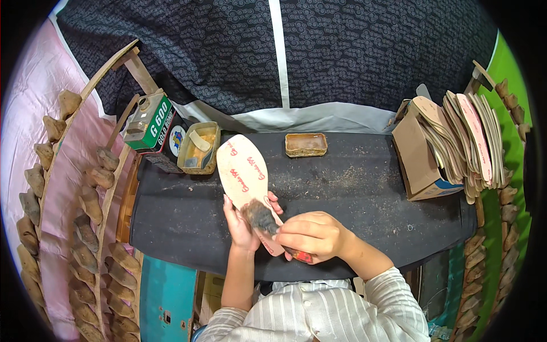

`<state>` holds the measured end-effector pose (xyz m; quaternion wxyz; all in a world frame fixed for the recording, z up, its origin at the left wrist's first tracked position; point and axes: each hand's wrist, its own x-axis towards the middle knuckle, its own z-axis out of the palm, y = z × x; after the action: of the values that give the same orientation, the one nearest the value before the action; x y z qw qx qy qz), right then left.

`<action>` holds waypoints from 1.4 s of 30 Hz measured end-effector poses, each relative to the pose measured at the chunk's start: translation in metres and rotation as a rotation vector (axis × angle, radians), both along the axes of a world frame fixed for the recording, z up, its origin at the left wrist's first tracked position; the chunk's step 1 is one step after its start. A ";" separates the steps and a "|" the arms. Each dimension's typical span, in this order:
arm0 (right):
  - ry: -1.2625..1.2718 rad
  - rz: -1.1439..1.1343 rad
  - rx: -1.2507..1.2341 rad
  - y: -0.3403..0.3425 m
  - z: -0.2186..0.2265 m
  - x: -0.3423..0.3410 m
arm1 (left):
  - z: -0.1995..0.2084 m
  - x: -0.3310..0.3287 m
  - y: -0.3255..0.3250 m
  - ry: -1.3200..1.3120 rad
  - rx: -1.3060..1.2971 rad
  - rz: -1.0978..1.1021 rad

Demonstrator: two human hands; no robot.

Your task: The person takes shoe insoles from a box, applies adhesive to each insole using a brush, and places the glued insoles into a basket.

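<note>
My left hand (240,223) is wrapped around the lower part of a pale insole board (244,166) with red printing, thumb along one edge and fingertips showing at the other. The board is tilted, its broad end pointing away from me. In my right hand (313,236) is a brush (261,216) with dark, worn bristles and a red end showing below the fingers. The bristles lie against the narrower middle of the insole board. My right fingers hide most of the brush's handle.
On the dark, debris-flecked table (353,188), a green-and-black metal can (154,128) and a yellowish tub (196,169) stand left. A small rectangular tray (306,145) sits at the back. At right, a cardboard box (419,154) holds several insole boards (473,137). Racks of shoe lasts (85,233) flank the table.
</note>
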<state>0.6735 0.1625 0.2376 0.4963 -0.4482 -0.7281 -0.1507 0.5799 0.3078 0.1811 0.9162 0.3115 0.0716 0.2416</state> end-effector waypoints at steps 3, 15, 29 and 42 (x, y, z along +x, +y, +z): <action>0.020 0.125 -0.107 -0.008 -0.005 0.002 | -0.004 -0.002 0.013 -0.096 -0.020 -0.010; 0.013 -0.040 0.024 0.005 0.001 -0.002 | 0.005 0.002 0.013 -0.134 -0.066 0.072; -0.011 0.086 0.005 0.005 -0.008 -0.007 | 0.013 -0.008 0.019 -0.140 -0.038 0.165; 0.021 0.137 -0.044 -0.005 -0.002 -0.004 | 0.015 -0.010 0.026 -0.168 -0.043 0.260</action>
<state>0.6697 0.1577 0.2354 0.5033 -0.4097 -0.7548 -0.0958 0.5695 0.3335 0.1962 0.8864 0.2587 0.0395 0.3819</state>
